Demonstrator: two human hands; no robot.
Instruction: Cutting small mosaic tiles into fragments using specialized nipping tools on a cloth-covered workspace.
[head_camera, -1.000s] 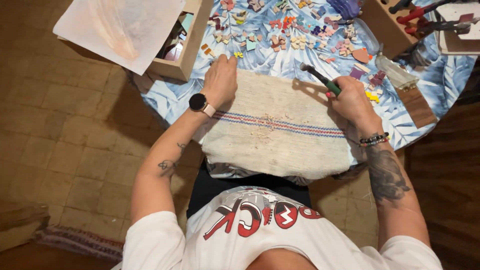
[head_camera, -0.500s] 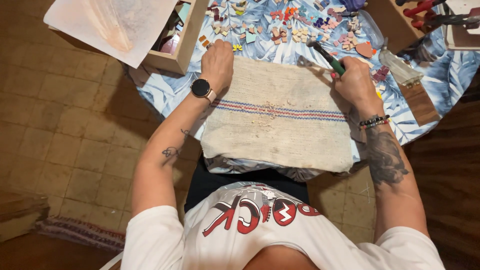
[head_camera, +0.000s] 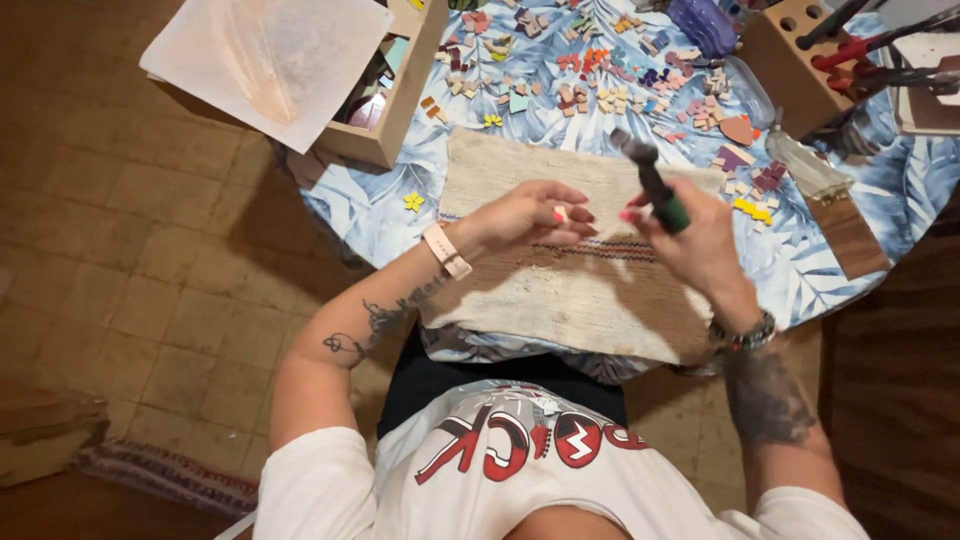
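Fingers (head_camera: 560, 215) pinching, one green-handled tool (head_camera: 655, 190) (right hand (head_camera: 695, 245))

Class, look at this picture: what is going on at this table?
A person seated at a round table holds a green-handled tool in the right hand. The left hand pinches something small, too tiny to identify, above a beige woven cloth. Small coloured tile pieces lie scattered beyond it.

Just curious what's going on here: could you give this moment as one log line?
left hand: pinching small piece, raised above woven cloth | right hand: gripping green-handled tool | coloured tile pieces: scattered on leaf-print tablecloth
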